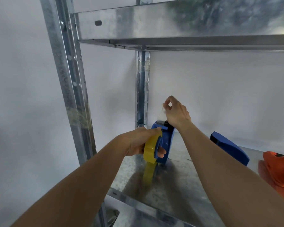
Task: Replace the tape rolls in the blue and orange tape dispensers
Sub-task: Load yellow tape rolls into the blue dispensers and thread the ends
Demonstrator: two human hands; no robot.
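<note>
Blue plastic tape dispenser (166, 141) stands on the galvanised metal shelf (170, 185), its long axis running away from the person, its cutter end pointing up and away just below the right hand's (177, 112) fingertips, and a yellowish translucent tape roll (150, 149) mounted on its near side. Left hand (138, 141) grips roll and dispenser together, thumb curled over the top of the roll and fingers wrapped under the hub, while the right hand's thumb and forefinger pinch the clear free end of tape (161, 114), drawn upward from the cutter. Beyond the right wrist, apart from both hands, lie a second blue plastic part (229, 148) and an orange plastic tape dispenser (279, 167) on the same shelf.
</note>
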